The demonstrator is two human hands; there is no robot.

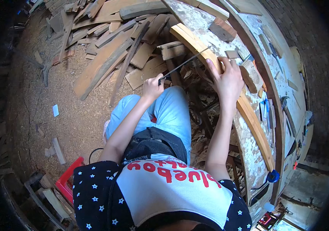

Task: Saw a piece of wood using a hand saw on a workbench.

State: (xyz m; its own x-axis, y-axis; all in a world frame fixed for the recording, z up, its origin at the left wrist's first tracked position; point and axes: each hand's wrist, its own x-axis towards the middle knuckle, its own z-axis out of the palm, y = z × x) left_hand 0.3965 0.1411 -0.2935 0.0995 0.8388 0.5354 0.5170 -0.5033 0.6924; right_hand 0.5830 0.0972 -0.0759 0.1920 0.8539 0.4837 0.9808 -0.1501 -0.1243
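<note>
My left hand (153, 89) is closed round the black handle of a long, thin, dark tool (185, 62). It looks like a file or a narrow saw; which one I cannot tell. Its far end lies across a long, light-coloured wooden bar (255, 125) near the bar's far end. Just nearer than that crossing, my right hand (228, 80) grips the bar, thumb on its left side and fingers over the top. The bar runs along the left edge of a worn, paint-spotted bench (245, 133).
Wood offcuts (106, 57) are heaped on the dusty floor ahead and left. On the bench sit a brown wood block (223, 30), a pale block (251, 76), a hammer (287, 115) and a blue round object (273, 176). A red plastic stool (67, 181) stands at my left.
</note>
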